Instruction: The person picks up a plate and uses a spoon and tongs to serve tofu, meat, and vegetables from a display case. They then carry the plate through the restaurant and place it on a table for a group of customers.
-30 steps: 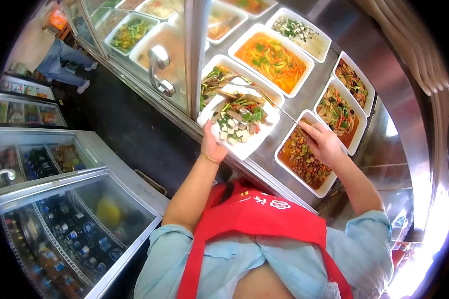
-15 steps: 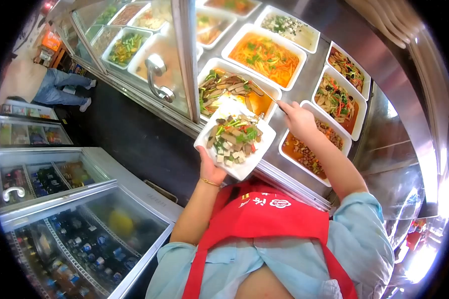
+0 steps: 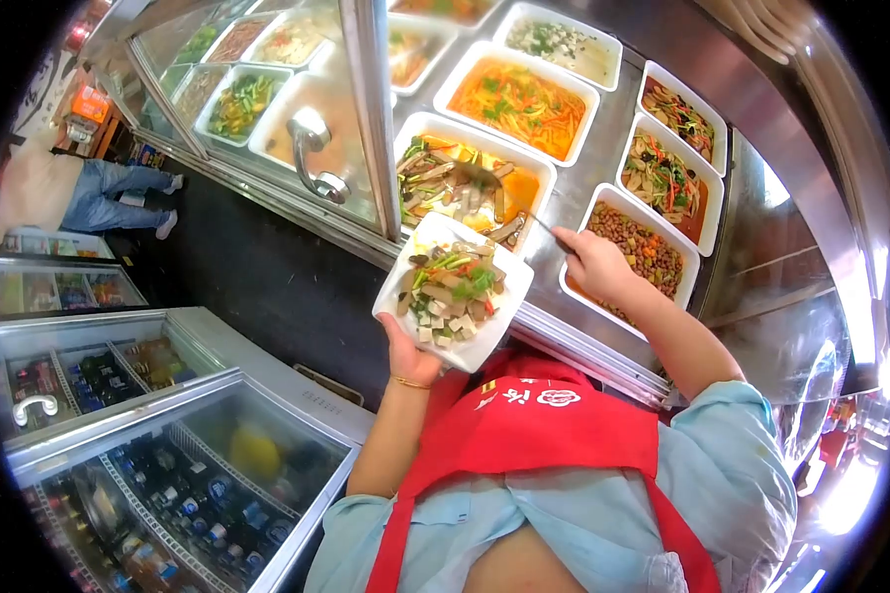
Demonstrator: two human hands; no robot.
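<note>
1. the left hand [image 3: 406,343] holds a white square plate [image 3: 489,336] from underneath, near its lower corner, thumb up by the rim. the fingers under it are hidden, but the hand is plainly closed on it.
2. the plate sits level and heaped with tofu cubes, greens and dark slices. it hangs out in front of the counter, just beside the front edge of the sliced-vegetable tray [image 3: 551,176]. i'd say it is kept flat and close like that so nothing slides off or drips on the way over.
3. the right hand [image 3: 593,265] is pinched narrow on the end of a thin metal serving utensil [image 3: 536,220]. its far end reaches into that same tray, among the saucy strips; whether it is a spoon or tongs i cannot tell.
4. the right wrist lies over the near corner of the peanut tray [image 3: 695,265].
5. to the left, a glass door [image 3: 351,109] covers more trays, and drinks chillers [image 3: 168,465] stand below.
</note>
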